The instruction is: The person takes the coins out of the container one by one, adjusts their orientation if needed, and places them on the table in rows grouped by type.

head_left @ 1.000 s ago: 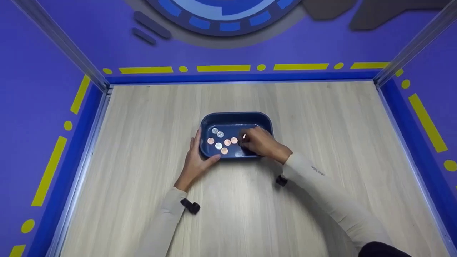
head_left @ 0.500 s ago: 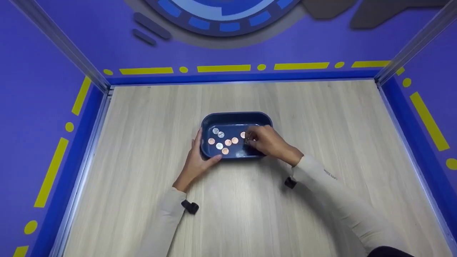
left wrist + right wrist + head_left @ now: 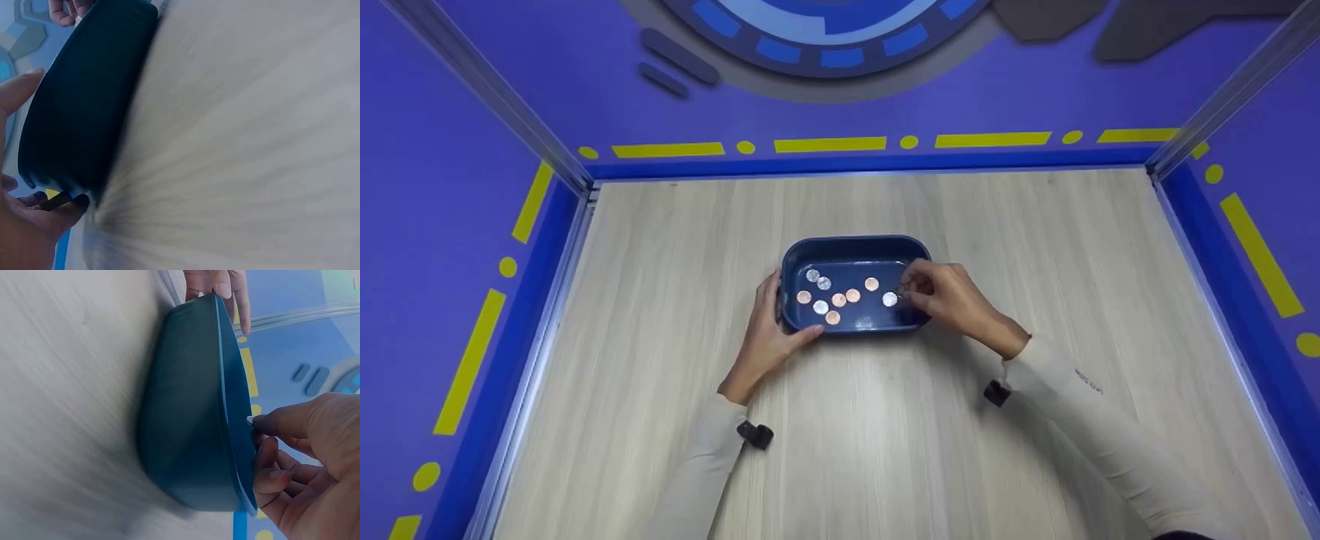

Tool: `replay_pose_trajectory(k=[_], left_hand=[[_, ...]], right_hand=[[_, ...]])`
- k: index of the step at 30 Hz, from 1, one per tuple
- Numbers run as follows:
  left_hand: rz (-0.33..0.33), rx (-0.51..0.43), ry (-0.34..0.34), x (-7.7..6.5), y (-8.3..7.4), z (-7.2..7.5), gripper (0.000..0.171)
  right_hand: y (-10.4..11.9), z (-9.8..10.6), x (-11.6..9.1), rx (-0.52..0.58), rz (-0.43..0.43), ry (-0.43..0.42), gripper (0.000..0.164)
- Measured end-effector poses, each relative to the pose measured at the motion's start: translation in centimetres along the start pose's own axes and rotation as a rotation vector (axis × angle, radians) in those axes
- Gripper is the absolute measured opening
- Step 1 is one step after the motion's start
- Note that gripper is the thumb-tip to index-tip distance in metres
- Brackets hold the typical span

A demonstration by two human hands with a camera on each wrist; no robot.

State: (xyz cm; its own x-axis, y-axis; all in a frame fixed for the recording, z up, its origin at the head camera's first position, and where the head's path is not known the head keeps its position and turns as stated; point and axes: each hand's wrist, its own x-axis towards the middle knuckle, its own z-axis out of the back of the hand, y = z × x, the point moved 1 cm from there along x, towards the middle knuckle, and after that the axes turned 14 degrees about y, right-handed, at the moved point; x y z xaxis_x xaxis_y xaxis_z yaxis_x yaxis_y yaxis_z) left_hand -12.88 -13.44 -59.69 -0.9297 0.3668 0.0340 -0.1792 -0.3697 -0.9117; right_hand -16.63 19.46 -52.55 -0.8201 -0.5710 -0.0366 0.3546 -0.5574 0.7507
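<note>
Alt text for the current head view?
A right hand pinches a mostly hidden coin at the right end of a navy rectangular tray where silver and copper-colored coins lie scattered. The left hand grips the tray's left end on a pale wood-grain table.

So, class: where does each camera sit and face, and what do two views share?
Head: worn on the head, facing forward and down at the blue tray and coins; left hand, right hand and sleeves show.
Left wrist: on that wrist, facing the tray's outside; left hand nearest, right hand beyond.
Right wrist: on that wrist, facing the tray's outside; right hand nearest, left hand beyond.
Both wrist views share tray and hands.
</note>
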Motion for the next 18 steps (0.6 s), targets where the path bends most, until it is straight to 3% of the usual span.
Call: replay_pose_trajectory(k=[7,18], left_hand=[[-0.002,-0.054,0.05,0.3,1.1,-0.4,0.138],[0.008,-0.037,0.016,0.2,1.3,-0.8,0.132]], right_hand=[[-1.0,0.7,-1.1,0.064,-0.024,-0.035,0.013],[-2.6,1.4,-3.0,0.082,-0.063,-0.095,0.011]])
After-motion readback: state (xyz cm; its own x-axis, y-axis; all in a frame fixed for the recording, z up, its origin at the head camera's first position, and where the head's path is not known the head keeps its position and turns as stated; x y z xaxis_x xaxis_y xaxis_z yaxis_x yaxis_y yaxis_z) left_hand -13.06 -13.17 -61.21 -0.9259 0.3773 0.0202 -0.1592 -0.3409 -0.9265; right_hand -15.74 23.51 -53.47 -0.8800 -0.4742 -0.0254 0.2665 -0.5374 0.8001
